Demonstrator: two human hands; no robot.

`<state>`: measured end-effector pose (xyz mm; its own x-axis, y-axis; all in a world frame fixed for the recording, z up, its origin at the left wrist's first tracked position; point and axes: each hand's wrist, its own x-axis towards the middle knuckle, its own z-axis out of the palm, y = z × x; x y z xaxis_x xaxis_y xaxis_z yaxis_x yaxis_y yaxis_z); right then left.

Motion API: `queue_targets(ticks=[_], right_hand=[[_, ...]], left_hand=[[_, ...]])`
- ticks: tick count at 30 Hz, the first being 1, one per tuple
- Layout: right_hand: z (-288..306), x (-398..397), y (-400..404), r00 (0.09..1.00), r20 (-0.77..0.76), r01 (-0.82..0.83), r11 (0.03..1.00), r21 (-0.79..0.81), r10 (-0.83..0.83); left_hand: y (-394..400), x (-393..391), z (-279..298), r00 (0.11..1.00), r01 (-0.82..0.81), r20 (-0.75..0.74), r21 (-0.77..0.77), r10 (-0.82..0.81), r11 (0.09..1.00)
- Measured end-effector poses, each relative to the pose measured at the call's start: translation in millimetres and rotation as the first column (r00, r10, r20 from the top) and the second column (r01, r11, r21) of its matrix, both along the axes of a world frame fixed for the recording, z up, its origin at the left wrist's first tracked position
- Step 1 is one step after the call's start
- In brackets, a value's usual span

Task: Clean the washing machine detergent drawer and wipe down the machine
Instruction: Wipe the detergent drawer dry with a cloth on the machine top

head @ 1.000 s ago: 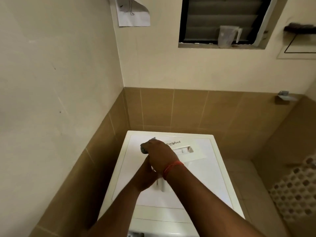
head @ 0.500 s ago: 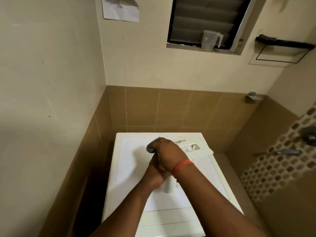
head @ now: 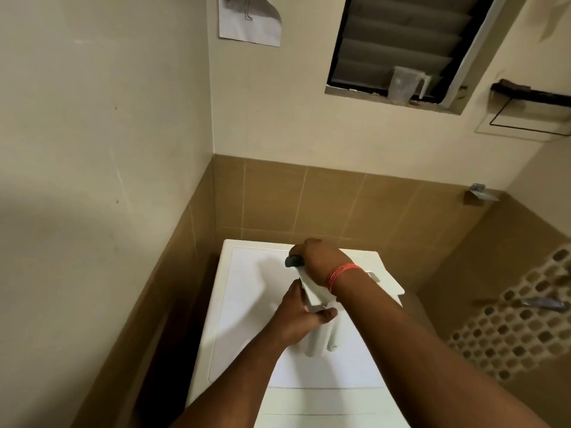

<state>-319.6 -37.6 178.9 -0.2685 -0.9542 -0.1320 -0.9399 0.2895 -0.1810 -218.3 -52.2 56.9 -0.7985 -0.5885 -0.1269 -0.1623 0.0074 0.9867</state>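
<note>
A person's left hand [head: 298,316] gripped the white detergent drawer [head: 321,293] above the washing machine [head: 247,304] while right hand [head: 318,257] fingers curled around a dark cloth [head: 292,261], scrubbing it; wiping the machine apparently remained.

Two bare forearms reaching forward, right hand [head: 318,261] in front with fingers curled around a dark grey item, orange thread bracelet [head: 340,273] on its wrist, left hand [head: 301,319] lower, gripping a white plastic part.
</note>
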Motion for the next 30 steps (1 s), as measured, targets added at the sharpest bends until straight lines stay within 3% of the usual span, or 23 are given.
queue_targets(ticks=[4,10,15,19,25,30], right_hand=[[9.3,8.0,12.3,0.978,-0.141,-0.147,0.988,0.047,0.153],[25.6,24.9,68.8,0.925,-0.2,-0.32,0.946,0.053,0.324],[34.2,27.4,116.4,0.925,-0.131,-0.372,0.921,-0.114,0.358],[35.5,-11.7,143.4,0.96,-0.001,-0.274,0.941,-0.197,0.28],[13.7,-90.2,171.1,0.996,0.067,0.071,0.943,-0.324,-0.052],[12.6,-33.2,147.5,0.989,0.127,-0.006,0.894,-0.449,0.071]], left_hand=[[2.6,3.6,1.4,0.999,-0.006,0.034,-0.005,0.006,1.0],[11.1,3.4,9.3,0.999,-0.015,0.047,-0.136,0.022,0.991],[19.5,4.7,23.6,0.997,-0.052,-0.062,-0.11,0.046,0.993],[19.5,1.1,22.6,0.991,-0.046,-0.131,-0.129,0.029,0.991],[22.5,-3.5,17.2,0.985,-0.138,-0.116,-0.098,0.126,0.986],[26.2,-3.6,21.9,0.982,-0.133,-0.143,-0.077,0.121,0.988]])
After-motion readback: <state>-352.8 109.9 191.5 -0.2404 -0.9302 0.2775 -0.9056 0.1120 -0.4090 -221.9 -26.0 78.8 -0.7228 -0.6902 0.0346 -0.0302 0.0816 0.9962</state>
